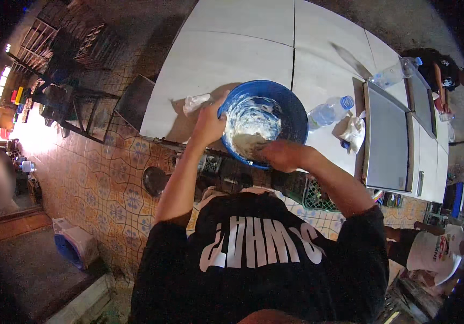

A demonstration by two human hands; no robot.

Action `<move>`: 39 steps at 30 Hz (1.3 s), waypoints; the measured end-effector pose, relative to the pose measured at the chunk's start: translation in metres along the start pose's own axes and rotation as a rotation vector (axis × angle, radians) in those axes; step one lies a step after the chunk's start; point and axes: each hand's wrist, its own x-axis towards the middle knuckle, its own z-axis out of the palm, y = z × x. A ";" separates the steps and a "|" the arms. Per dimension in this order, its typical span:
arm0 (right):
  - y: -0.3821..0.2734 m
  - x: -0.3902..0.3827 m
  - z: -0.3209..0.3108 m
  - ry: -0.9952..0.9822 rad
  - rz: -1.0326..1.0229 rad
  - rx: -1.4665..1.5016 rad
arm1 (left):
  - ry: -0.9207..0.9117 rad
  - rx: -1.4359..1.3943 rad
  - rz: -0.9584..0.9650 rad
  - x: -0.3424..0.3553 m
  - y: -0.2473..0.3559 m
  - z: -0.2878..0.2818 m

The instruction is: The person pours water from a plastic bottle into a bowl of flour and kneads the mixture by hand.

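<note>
A deep blue plastic bowl point(291, 102) sits at the near edge of the white table, tilted toward me. Its inner wall is smeared with a white, creamy mixture point(253, 121). My left hand point(211, 125) grips the bowl's left rim, thumb over the edge. At the near right side my right hand point(283, 155) reaches into the bowl with closed fingers. A greyish blurred shape shows at its fingertips, too smeared to name. Beside the left hand lies a crumpled white plastic bag point(195, 102). A clear plastic bottle point(326, 113) with a blue cap lies right of the bowl.
The white tabletop point(232, 54) has seams between its panels. On the right are a metal tray point(387, 140), another crumpled bag point(354, 134) and a second bottle point(396, 73). A green crate point(318, 193) stands below the table edge. Other people are at the right.
</note>
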 end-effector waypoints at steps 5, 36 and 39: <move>0.037 0.001 0.025 0.092 0.063 -0.044 | 0.034 -0.075 0.114 -0.001 0.006 -0.007; -0.009 0.040 0.013 0.097 0.204 0.065 | -0.045 -0.005 0.081 0.004 -0.007 -0.014; -0.025 0.014 0.009 0.087 0.127 -0.071 | -0.046 -0.017 0.074 0.003 -0.009 -0.011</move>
